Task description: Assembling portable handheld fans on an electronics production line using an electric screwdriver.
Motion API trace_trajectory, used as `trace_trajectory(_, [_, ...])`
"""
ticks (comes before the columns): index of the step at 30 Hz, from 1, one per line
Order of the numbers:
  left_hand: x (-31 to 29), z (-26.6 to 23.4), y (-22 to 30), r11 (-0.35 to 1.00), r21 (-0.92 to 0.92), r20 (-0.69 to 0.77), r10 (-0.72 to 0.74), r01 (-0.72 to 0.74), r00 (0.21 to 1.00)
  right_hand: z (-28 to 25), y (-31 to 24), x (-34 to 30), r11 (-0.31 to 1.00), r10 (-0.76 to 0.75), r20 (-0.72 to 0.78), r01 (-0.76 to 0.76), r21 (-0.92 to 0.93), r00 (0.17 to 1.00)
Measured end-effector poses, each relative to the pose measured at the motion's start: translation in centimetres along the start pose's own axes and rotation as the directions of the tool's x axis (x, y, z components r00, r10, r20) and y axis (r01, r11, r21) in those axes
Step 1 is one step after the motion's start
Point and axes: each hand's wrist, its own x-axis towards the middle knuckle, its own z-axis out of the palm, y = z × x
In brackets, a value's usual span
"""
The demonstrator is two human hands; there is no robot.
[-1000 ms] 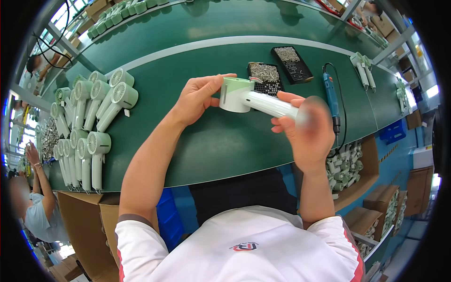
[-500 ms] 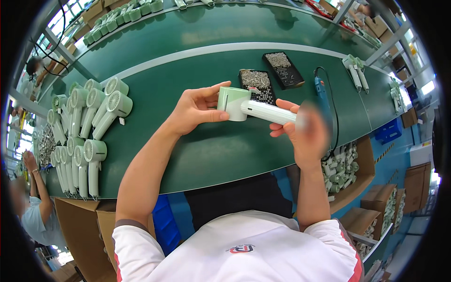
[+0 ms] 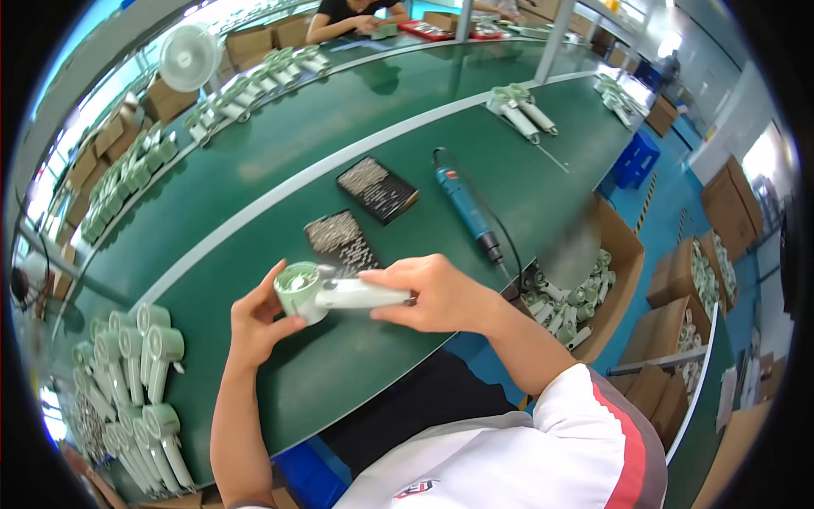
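A handheld fan point(image 3: 309, 312) with a pale green round head and a white handle is held level above the table between both hands. My left hand point(image 3: 259, 322) grips the rim of the head between thumb and fingers. My right hand point(image 3: 437, 293) is closed around the far end of the handle. The round side of the head faces upward, with whitish parts inside it. Just beyond the fan lies a black tray point(image 3: 346, 242) of small metal screws. A second black screw tray point(image 3: 377, 188) sits farther back.
A blue electric screwdriver point(image 3: 466, 208) with a cable lies right of the trays. Several similar fans point(image 3: 127, 356) stand at the left. A cardboard box of fan parts point(image 3: 623, 288) is beyond the green table's point(image 3: 297, 390) right edge. Another person point(image 3: 356, 19) works across the table.
The whole view has swung to the right. The fan has been turned so its head's round side now faces up. Both hands still hold it.
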Motion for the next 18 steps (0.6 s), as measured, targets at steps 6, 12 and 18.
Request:
trace_trajectory(6, [1.1,1.5,-0.3,0.979,0.036,-0.031,0.202,-0.201,0.979,-1.5,1.3,-0.7,0.989,-0.106,-0.201,0.125,0.083,0.974])
trace_trajectory(12, [1.1,-0.7,-1.7,0.979,0.144,-0.169,0.171,-0.147,0.971,-12.1,8.0,-0.2,0.957,-0.127,-0.633,-0.072,-0.28,0.764])
trace_trajectory(18, [2.0,-0.5,-2.2,0.98,0.155,-0.132,0.148,-0.127,0.98,-21.9,24.1,-1.1,0.738,-0.152,-0.706,-0.396,-0.546,0.691])
